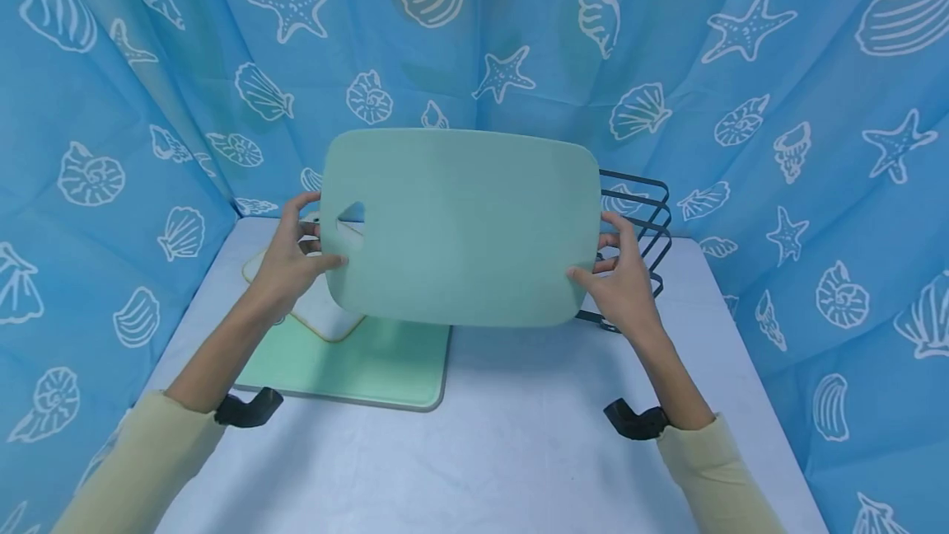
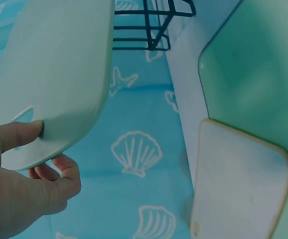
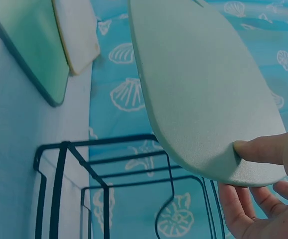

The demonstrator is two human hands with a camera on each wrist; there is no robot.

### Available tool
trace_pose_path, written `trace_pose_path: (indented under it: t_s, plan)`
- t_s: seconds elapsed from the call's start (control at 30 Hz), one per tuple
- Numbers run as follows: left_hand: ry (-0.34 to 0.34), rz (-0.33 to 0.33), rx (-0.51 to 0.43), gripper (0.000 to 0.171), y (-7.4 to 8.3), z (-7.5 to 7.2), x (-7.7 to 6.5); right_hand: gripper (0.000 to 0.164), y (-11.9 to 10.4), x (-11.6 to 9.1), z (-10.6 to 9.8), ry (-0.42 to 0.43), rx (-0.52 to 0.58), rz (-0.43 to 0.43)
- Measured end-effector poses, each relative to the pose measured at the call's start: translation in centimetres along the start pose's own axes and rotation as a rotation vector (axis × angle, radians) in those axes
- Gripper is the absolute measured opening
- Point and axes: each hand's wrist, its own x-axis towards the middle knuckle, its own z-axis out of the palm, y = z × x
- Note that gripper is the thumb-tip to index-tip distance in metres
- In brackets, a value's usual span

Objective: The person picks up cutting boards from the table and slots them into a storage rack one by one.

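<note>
A pale green cutting board [image 1: 467, 229] with rounded corners and a triangular cut-out at its left end is held up over the table by both hands. My left hand [image 1: 292, 258] pinches its left edge, thumb on the near face beside the cut-out and fingers behind. At the opposite edge my right hand [image 1: 619, 278] grips the same way, as the right wrist view shows with its thumb [image 3: 261, 149] on the face. Behind the board's right end stands a black wire rack [image 3: 104, 164], partly hidden by the board in the head view.
On the table's left lies a brighter green board [image 1: 393, 365] with a grey rim. A smaller white board [image 2: 243, 179] with a tan edge rests on it. White cloth [image 1: 534, 435] covers the table, and a blue shell-print curtain [image 1: 519, 23] hangs around the back and sides.
</note>
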Motion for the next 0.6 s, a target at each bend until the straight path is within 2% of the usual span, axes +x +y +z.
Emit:
trace_pose_path:
  t_s: [0.4, 0.6]
  plan:
    - [-0.008, 0.061, -0.033, 0.088, 2.0, 2.9, 3.2, 0.084, 0.5, 0.5, -3.6, 0.093, -0.071, -0.029]
    - [-0.002, 0.070, -0.077, 0.088, 3.4, 4.5, 4.7, 0.085, 0.7, 0.8, -5.3, 0.124, -0.077, -0.006]
